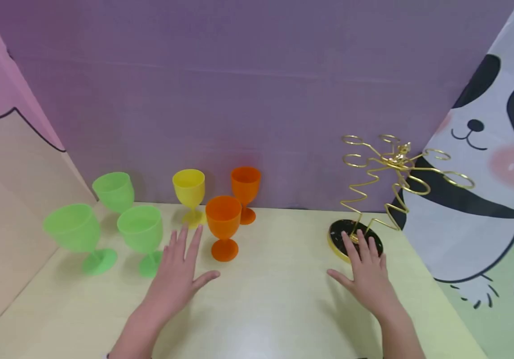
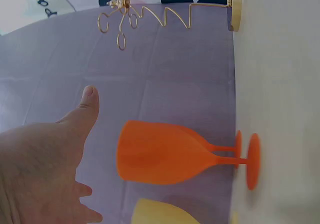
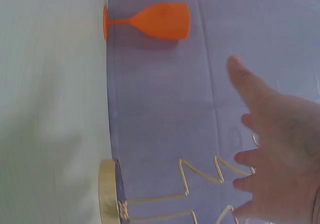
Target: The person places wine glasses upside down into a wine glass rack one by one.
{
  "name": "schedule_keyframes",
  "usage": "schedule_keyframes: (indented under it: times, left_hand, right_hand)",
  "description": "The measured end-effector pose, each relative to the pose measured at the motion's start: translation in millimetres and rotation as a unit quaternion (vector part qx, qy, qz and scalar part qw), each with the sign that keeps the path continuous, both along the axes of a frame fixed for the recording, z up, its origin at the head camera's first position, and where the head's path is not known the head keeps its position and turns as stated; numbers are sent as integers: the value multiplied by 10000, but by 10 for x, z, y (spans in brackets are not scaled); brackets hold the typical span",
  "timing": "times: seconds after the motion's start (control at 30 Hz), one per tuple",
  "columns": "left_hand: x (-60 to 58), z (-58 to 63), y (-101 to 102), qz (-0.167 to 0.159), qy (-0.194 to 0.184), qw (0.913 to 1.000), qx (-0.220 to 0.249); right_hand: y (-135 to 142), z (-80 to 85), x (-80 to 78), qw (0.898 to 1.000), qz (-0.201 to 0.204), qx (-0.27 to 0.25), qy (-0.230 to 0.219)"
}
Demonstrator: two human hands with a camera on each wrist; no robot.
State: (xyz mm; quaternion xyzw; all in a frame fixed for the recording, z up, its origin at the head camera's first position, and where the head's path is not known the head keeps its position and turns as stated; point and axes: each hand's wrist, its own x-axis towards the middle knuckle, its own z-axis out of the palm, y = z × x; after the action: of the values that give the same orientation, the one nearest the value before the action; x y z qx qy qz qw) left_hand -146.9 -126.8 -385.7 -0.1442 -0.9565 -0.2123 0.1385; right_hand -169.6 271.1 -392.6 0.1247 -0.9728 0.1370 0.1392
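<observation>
My left hand (image 1: pixel 177 276) hovers with its fingers spread, holding nothing, between a green goblet (image 1: pixel 141 230) and the front orange goblet (image 1: pixel 224 219). Over the table's right side my right hand (image 1: pixel 370 279) is spread too, its fingertips overlapping the black base (image 1: pixel 339 239) of a gold wire rack (image 1: pixel 399 162) in the head view. That rack has zigzag stems and several rings on top. Behind the front orange goblet stand another orange goblet (image 1: pixel 246 185) and a yellow goblet (image 1: pixel 189 188). Two more green goblets, one at far left (image 1: pixel 75 229) and one behind (image 1: pixel 114 192), stand upright.
A pale table (image 1: pixel 265 309) carries everything. A purple backdrop (image 1: pixel 257 99) rises along its back edge. On the right hangs a panda-print cloth (image 1: pixel 472 164), and a pink and beige printed cloth (image 1: pixel 19 189) borders the left side.
</observation>
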Motion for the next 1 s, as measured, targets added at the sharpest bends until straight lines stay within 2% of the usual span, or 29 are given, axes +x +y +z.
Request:
schedule_keyframes:
  times: [0.1,0.2,0.3,0.43,0.57,0.73,0.87,1.0]
  left_hand:
    - [-160,168,62,-167,273,9994,-147]
    - [-327,323,128,-263,367,9985,-324]
    - [-484,459,199,-365,217,9978,-508]
    - [-684,593,269,-567,-214,9955,-726]
    - [-866,670,297,-791,-587,9897,-1039]
    - [-1038,728,326,-1036,-1214,9772,-1399]
    - [-1125,726,337,-1178,-1623,9663,-1616]
    - [-1169,706,332,-1308,-1788,9615,-1626]
  right_hand:
    - [-116,21,-99,9990,278,-345,63]
    - [-285,28,-209,9952,608,-770,-51]
    - [-491,21,-293,9884,924,-1173,-292]
    - [-770,-20,-368,9781,1312,-1501,-598]
    - [-1013,-91,-430,9660,1554,-1796,-1021]
    - [-1238,-196,-483,9517,1632,-2094,-1542]
    - [-1368,-276,-490,9440,1668,-2218,-1782]
    - [-1451,-348,-486,9356,1747,-2351,-1970]
